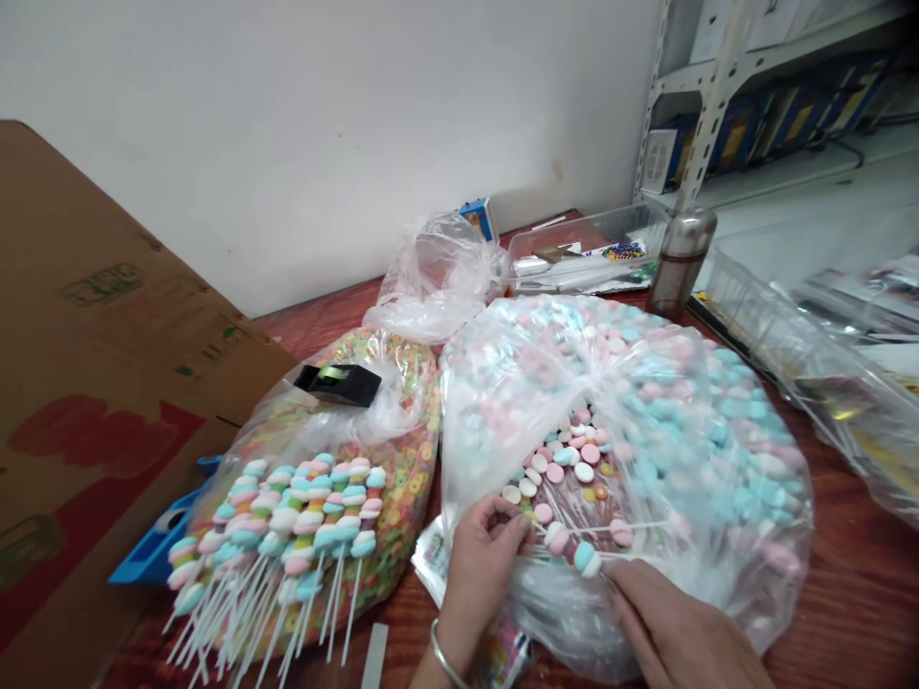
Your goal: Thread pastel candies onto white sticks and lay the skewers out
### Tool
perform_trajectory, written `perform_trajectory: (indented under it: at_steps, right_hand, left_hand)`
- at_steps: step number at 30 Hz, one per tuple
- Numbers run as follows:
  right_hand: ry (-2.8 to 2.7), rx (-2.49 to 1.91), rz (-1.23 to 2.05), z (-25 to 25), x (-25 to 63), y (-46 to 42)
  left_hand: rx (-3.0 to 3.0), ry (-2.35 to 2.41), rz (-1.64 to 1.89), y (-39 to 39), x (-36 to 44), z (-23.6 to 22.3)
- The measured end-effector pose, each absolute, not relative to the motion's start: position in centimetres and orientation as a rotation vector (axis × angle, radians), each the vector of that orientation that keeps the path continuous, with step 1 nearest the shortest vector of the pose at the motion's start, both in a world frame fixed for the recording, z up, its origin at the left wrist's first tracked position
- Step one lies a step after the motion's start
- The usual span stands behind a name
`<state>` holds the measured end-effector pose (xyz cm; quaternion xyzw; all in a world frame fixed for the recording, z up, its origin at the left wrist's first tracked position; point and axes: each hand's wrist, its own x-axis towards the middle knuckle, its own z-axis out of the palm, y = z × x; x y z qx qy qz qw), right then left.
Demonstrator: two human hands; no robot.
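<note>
A big clear plastic bag [646, 402] full of pink, blue and white round candies lies open on the red-brown table [854, 593]. My left hand [482, 565], with a bangle on its wrist, pinches a thin white stick [632, 525] at the bag's mouth. Several candies [567, 545] are threaded on that stick. My right hand [675, 627] is closed on the stick's near end beside a blue candy. A row of finished candy skewers [287, 522] lies on top of another bag to the left.
The left bag holds small coloured ring candies [402, 478], with a black tape dispenser [337, 383] on top. A cardboard box [93, 383] stands at far left. Behind are a crumpled clear bag [437, 282], a clear plastic tray [589, 249] and a metal bottle [681, 260]. More plastic-wrapped goods [825, 373] lie right.
</note>
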<state>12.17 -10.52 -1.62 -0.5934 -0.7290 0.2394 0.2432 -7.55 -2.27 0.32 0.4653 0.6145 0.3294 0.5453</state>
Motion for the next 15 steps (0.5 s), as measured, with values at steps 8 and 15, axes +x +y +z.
perform_trajectory:
  at_steps: [8,15]
  right_hand:
    - [-2.078,-1.656,0.441,-3.4,10.9,-10.9]
    - [-2.026,-1.577,0.59,-2.7,10.5,-10.5]
  left_hand:
    - [1.229,1.492,0.891,-3.3,-6.5,0.5]
    - [1.155,1.362,0.951,-2.9,-7.3,0.0]
